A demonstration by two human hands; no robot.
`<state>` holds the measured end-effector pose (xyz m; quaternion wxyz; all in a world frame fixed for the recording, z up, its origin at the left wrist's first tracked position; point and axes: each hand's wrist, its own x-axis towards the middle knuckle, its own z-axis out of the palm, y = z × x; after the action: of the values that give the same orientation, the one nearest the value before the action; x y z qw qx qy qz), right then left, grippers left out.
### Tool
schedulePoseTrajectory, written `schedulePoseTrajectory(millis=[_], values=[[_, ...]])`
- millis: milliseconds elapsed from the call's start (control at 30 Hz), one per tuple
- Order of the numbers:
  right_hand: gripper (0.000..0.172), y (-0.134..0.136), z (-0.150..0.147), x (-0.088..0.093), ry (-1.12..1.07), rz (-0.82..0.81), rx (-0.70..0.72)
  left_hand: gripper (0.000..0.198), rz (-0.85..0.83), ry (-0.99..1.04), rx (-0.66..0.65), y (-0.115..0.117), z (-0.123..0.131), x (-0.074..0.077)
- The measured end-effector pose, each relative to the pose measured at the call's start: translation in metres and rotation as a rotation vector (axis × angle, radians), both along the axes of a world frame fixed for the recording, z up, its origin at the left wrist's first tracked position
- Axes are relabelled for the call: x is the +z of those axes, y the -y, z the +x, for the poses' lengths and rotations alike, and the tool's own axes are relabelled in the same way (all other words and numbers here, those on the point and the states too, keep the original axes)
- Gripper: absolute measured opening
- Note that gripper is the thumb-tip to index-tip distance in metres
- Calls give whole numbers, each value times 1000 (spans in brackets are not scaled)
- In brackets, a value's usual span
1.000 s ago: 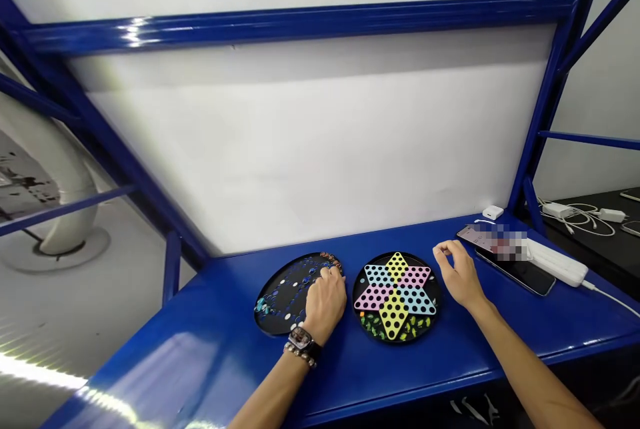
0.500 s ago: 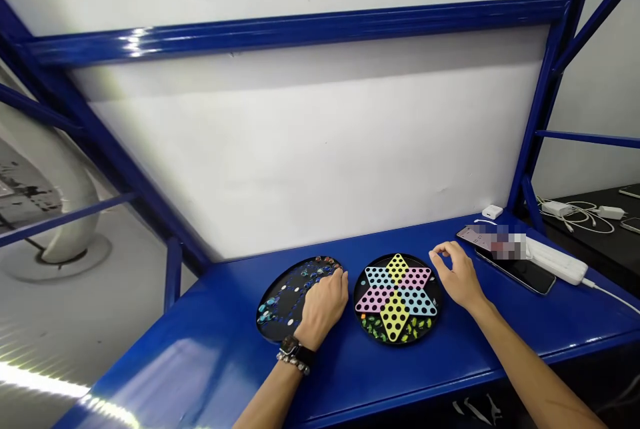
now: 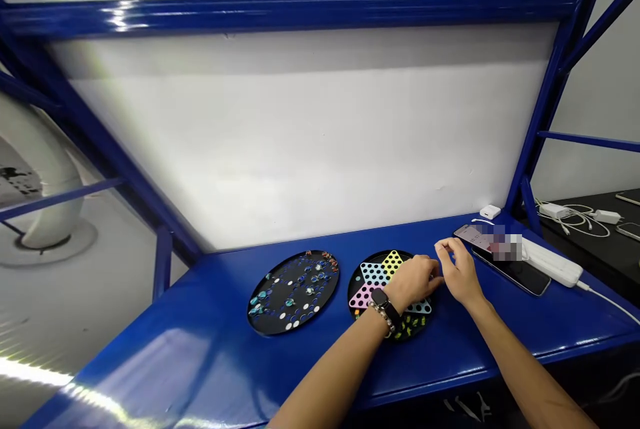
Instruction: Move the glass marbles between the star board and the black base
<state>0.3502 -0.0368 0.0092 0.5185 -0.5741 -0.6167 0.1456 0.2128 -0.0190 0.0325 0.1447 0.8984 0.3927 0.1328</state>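
My left hand is over the right side of a round black tray, its fingers bent down and pressed together near the rim; whatever they grip is hidden. Beneath it lies a star-shaped board full of round holes, in yellow, blue and pink, partly covered by the hand. Small green and yellow marbles sit along the tray's near edge. Just right of the tray, my right hand is raised with thumb and fingers drawn together, almost meeting my left fingers. Any small thing in that pinch is too small to make out.
Left of the star board lies another black tray with holes, glass marbles and white spots. Two phones, a white power bank and a charger rest at right. A blue metal frame rises behind the blue table.
My left hand has moved right, from the left tray's edge to above the star board beside my right hand. My right hand stays nearly in place. The view has shifted slightly.
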Motion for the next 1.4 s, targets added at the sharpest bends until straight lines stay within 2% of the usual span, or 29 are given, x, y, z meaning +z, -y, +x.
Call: schedulePoseTrajectory(millis=[167,300,367,467,567,667,733,767,833,900,1033,1233,1400], values=[[36,2,-1,2,42,-7,-2,21,-61,6,-67,-4,-19,-1],[37,3,-2,3,49,-17,18,17,-84,124,-92,-1,-31,13],[37,4,-3,4,48,-29,36,23,-68,241,-48,-1,-47,24],[38,5,-3,4,46,-41,52,29,-27,342,141,-2,-95,37],[37,6,-5,4,37,-42,59,35,-13,300,417,-5,-165,41],[35,9,-8,4,51,-72,134,39,39,178,683,-4,-234,32],[33,12,-12,6,85,-102,202,39,7,53,760,2,-264,22],[32,13,-14,6,105,-112,225,39,-22,-2,747,6,-271,16],[28,16,-16,7,132,-113,233,40,-50,-82,687,17,-273,5],[26,17,-16,8,143,-111,225,41,-26,-132,649,28,-262,-2],[24,17,-14,10,132,-120,227,31,11,-244,655,37,-242,-3],[22,17,-16,12,121,-95,252,29,4,-171,762,12,-244,16],[20,17,-15,13,112,-92,245,32,-19,-268,720,-12,-231,11]])
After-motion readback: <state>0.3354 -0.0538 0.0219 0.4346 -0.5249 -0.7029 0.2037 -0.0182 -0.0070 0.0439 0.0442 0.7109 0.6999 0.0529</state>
